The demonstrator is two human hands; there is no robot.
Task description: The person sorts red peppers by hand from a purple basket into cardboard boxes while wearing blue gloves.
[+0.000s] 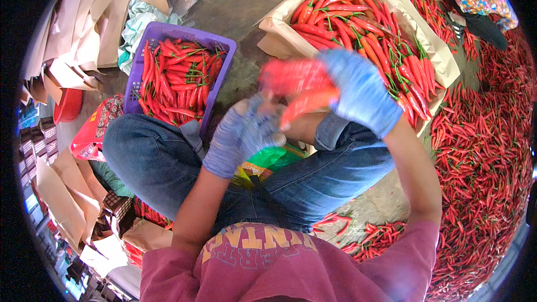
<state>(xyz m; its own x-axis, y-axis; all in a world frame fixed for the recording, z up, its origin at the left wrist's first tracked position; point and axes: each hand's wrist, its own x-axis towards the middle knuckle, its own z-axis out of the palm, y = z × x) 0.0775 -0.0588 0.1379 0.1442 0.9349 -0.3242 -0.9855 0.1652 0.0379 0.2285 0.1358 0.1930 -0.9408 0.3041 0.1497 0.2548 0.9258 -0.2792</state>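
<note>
My right hand [361, 88], in a blue-and-white knitted glove, grips a bunch of red chili peppers [298, 77]. They are blurred by motion and point left. My gloved left hand [243, 134] is just below and left of the bunch, its fingers curled; blur hides whether they touch or hold a pepper. Beyond my right hand stands a paper-lined box [449, 61] heaped with long red chilies [335, 21] with green stems. To the left, a purple plastic basket [232, 48] holds more red chilies [180, 75], many laid side by side.
A huge pile of loose chilies [482, 163] covers the floor at right. Brown paper sheets [113, 25] stand at upper left, more [67, 197] at lower left. A red bag [98, 123] lies beside my knee. Another person's shoe [482, 29] shows at upper right.
</note>
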